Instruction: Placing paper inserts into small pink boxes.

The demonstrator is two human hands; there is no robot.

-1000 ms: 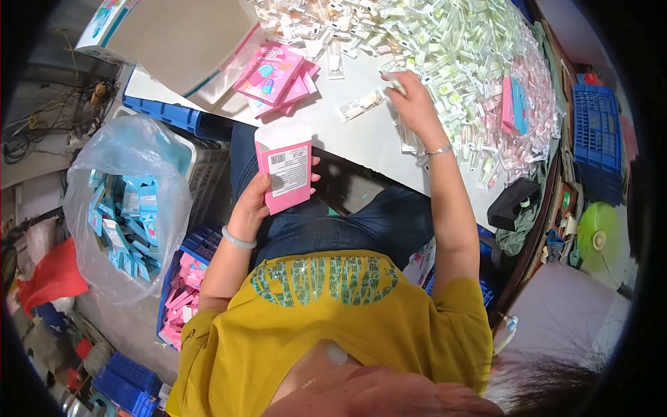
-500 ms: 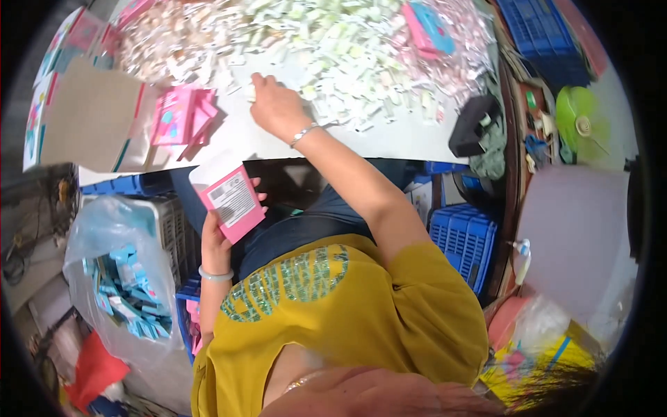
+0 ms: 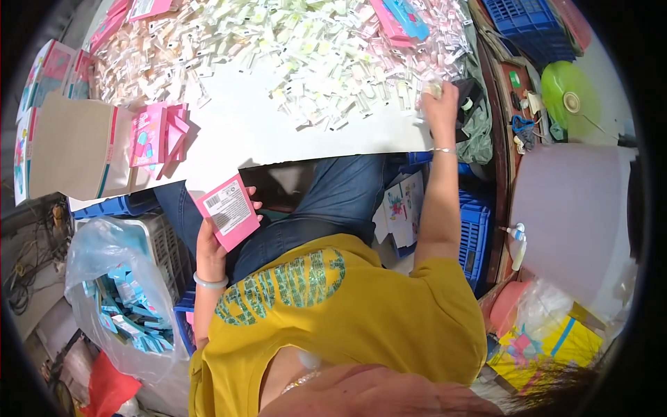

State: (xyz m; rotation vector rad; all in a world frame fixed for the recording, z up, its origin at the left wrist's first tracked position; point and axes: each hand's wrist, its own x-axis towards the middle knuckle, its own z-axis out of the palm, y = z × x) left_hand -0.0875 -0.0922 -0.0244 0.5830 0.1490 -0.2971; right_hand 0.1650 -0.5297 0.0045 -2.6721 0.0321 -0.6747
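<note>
I see my left hand (image 3: 210, 244) at about eight o'clock, below the desk (image 3: 243, 132) edge, its fingers closed around the lower edge of a pink card box (image 3: 228, 211) that stands tilted above them over my lap. My right hand (image 3: 440, 104) reaches to two o'clock at the desk's right end, fingers pinched narrow on a small pale packet (image 3: 434, 88) from the heap of packets (image 3: 313, 48); the grip is partly hidden.
</note>
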